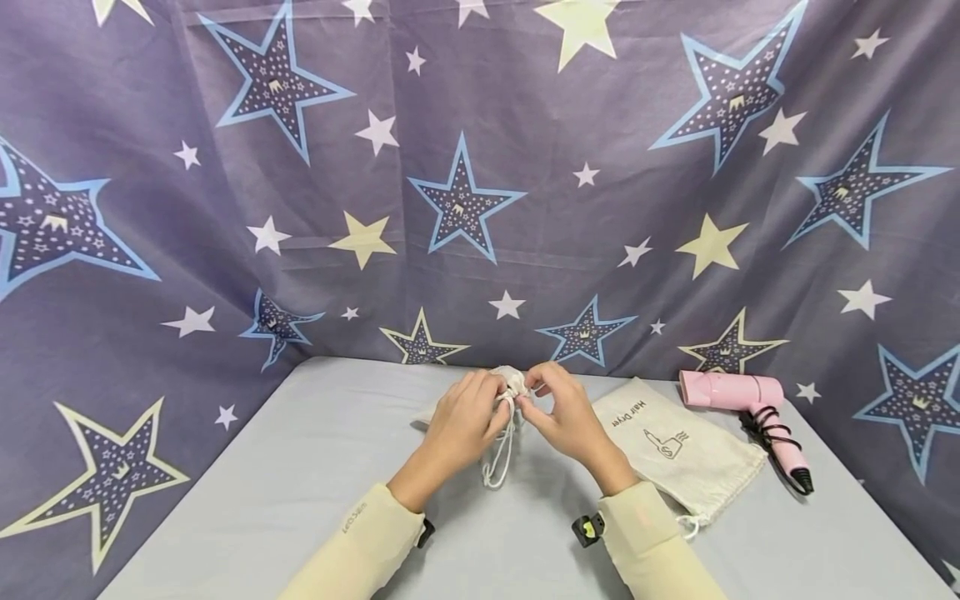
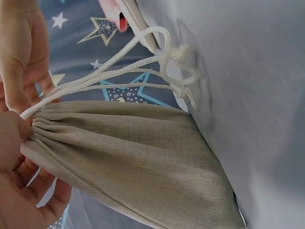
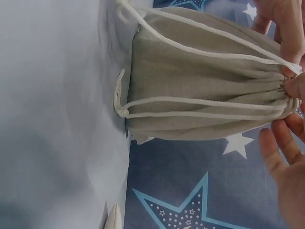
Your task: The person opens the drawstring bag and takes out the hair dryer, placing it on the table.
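Note:
A beige cloth drawstring bag (image 2: 128,152) stands upright on the table, its mouth gathered into tight pleats. My left hand (image 1: 463,421) pinches the gathered neck from the left between thumb and fingers. From the other side my right hand (image 1: 564,412) pinches the same neck, thumb tip close to the left one, other fingers loosely spread. White drawstring cords (image 3: 190,50) hang from the neck in loops with knotted ends. Most of the bag's body is hidden behind my hands in the head view, and its contents are hidden inside.
On the right lies a flat cream bag (image 1: 693,467) printed "Hair Dryer". Beside it, a pink hair dryer (image 1: 731,390) has its black cord wound round the handle. A star-patterned curtain (image 1: 495,100) borders the pale table (image 1: 247,500) at the back and sides.

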`<state>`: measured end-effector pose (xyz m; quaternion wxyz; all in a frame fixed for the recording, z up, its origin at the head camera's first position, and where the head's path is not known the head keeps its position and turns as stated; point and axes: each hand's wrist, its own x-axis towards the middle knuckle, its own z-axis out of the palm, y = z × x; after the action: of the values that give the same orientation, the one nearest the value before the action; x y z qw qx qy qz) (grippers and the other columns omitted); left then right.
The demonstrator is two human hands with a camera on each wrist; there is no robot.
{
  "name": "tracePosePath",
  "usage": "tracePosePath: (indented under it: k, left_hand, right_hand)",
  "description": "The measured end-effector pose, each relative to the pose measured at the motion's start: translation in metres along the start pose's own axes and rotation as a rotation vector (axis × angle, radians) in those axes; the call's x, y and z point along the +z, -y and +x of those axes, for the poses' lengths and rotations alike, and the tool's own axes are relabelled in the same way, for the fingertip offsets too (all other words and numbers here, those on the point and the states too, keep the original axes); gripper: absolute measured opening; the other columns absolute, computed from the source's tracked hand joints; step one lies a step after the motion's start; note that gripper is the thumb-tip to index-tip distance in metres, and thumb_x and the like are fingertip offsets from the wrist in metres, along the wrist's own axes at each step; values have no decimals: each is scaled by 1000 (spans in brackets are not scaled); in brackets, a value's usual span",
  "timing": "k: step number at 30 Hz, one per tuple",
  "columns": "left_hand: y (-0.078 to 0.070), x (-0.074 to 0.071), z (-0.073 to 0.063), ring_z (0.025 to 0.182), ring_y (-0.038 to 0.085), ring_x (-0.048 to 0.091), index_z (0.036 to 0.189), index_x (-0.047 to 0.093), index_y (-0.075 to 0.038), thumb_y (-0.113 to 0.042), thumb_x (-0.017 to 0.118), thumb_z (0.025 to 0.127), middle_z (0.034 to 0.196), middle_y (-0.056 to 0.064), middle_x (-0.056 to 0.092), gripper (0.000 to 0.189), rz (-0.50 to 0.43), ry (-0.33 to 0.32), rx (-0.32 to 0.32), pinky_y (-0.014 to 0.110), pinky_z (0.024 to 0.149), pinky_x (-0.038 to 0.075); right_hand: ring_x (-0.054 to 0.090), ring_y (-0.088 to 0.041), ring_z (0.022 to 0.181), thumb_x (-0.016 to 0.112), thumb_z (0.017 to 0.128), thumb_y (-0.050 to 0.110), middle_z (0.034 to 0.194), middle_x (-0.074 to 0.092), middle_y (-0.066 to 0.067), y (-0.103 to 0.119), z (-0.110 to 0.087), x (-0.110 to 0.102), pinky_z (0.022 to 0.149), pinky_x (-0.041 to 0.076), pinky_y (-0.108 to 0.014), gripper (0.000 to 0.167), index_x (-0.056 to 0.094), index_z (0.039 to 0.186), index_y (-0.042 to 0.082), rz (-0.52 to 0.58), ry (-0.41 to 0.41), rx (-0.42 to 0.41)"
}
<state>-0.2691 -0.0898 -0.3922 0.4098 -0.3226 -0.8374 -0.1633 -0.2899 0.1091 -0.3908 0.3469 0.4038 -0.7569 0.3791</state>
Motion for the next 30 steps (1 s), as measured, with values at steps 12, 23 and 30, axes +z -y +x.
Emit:
tracePosePath:
  k: [12,23,30]
  left_hand:
    - [2,-4,1,81,18,54,98,58,-11,-19,56,95,90,0,56,9,0,54,-29,36,72,49]
    - [6,-3,1,77,16,51,96,57,-12,-21,54,95,87,-1,53,9,-20,50,8,34,67,48]
    - [13,-11,5,84,15,54,99,58,-11,-12,63,96,93,-2,57,6,-75,143,98,33,74,49]
  right_hand:
    - [61,-19,80,70,80,-4,87,58,-3,3,-2,10,71,53,-32,23,58,97,6,41,-55,38]
    - [60,-18,74,70,78,-1,83,59,-2,5,0,12,68,50,-26,21,57,93,7,10,-108,98]
    - [63,-19,72,70,79,-1,81,60,-2,6,1,9,66,51,-28,21,57,92,8,0,-142,170]
